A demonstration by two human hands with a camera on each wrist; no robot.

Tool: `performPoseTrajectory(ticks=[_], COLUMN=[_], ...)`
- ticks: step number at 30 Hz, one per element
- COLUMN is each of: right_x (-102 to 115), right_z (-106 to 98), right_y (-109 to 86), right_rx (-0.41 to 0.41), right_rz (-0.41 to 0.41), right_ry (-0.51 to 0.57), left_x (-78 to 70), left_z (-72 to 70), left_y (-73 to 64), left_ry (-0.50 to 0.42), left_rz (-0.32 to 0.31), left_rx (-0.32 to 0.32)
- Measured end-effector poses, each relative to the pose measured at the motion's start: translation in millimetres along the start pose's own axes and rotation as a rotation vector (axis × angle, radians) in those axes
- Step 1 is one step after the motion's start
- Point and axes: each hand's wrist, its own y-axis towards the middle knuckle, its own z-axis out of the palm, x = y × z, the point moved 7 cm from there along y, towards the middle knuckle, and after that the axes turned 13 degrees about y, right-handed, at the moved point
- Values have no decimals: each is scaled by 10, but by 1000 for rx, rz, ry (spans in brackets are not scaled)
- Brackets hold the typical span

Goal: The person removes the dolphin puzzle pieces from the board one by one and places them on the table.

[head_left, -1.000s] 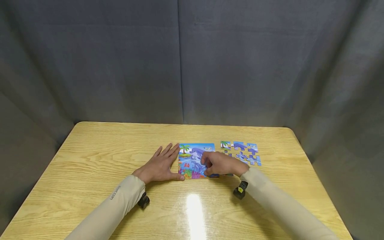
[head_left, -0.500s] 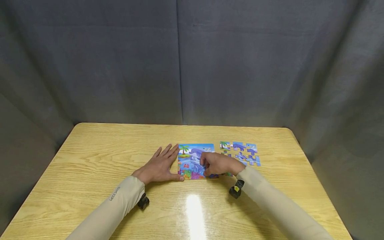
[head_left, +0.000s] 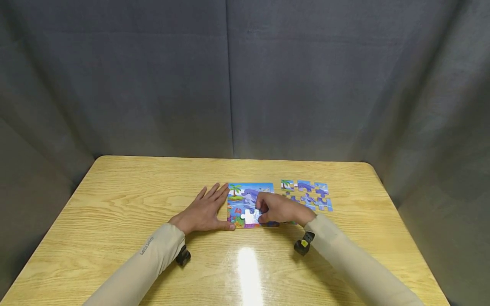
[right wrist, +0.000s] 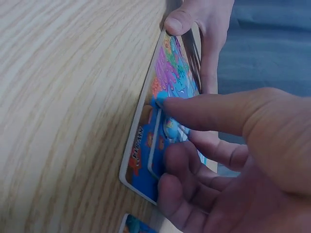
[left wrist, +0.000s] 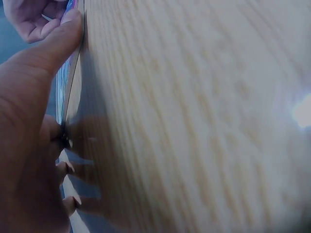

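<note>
A jigsaw board [head_left: 236, 197] with a dolphin, palm tree and sea picture lies flat on the table. My left hand [head_left: 203, 213] rests along its left side, fingers spread, with the thumb [left wrist: 68, 34] on the near edge. My right hand [head_left: 282, 208] is over the board's right part and pinches a puzzle piece [head_left: 250, 217] between thumb and fingers. That piece is tilted and shines white with glare, so its picture is washed out. In the right wrist view, the curled fingers hide part of the board.
Several loose puzzle pieces [head_left: 305, 186] lie right of the board, showing dolphin and palm tree parts; some are partly behind my right hand. The wooden table [head_left: 153, 178] has a glare spot near its front. Grey curtains [head_left: 153, 85] enclose the back and sides.
The puzzle piece in the lower middle of the board has tilted up in my right fingers and now reflects white. My left hand stays in place; my right hand has barely shifted.
</note>
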Motion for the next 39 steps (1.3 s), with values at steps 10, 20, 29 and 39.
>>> performPoseTrajectory(ticks=[10, 20, 29, 39], right_x=[5, 4, 7, -12], right_z=[-34, -37, -27, -15], right_y=[-4, -10, -32, -39], right_rx=[-42, -57, -66, -46], right_rz=[-19, -43, -52, -90], right_ry=[12, 44, 64, 12], left_x=[8, -3, 11, -8], left_z=[-17, -28, 11, 4], left_y=[9, -1, 13, -4], left_ry=[-2, -3, 5, -4], left_rz=[4, 8, 8, 9], left_rx=[-9, -13, -16, -16])
